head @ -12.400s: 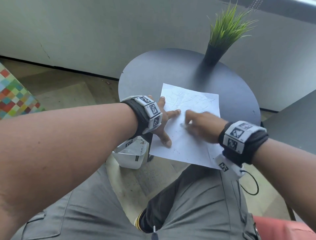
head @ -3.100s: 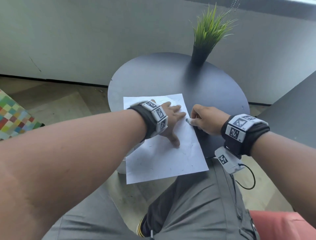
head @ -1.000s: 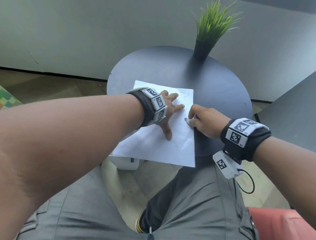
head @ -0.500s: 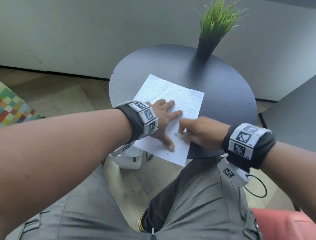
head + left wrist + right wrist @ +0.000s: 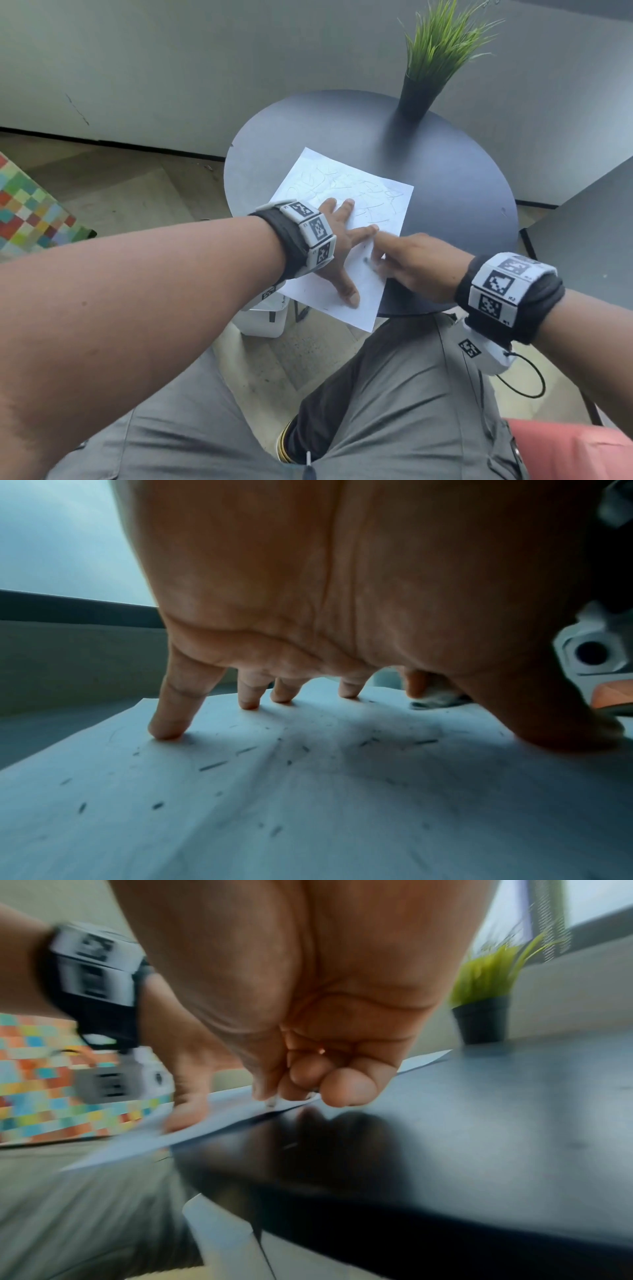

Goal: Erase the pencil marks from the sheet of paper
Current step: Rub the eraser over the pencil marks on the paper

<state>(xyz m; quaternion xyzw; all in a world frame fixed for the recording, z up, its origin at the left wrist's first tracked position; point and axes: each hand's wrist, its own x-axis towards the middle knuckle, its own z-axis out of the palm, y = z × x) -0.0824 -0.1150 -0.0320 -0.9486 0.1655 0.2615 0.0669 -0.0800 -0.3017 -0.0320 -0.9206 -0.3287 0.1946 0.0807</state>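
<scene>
Both hands working: sheet [image 5: 346, 219] re-angled since a second ago, left hand [image 5: 337, 255] fingers spread pinning it, right hand [image 5: 416, 262] pinching eraser [image 5: 436, 696], I'm seeing scribbles remaining frame-centre.

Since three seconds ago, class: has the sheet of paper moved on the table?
Yes. The sheet of paper has turned clockwise and shifted right on the round table, its corner now nearer the plant pot.

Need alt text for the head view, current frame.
Left hand presses spread fingers on a scribbled sheet of paper while the right hand rubs an eraser on it. Round dark table, potted grass plant at its far edge.
</scene>
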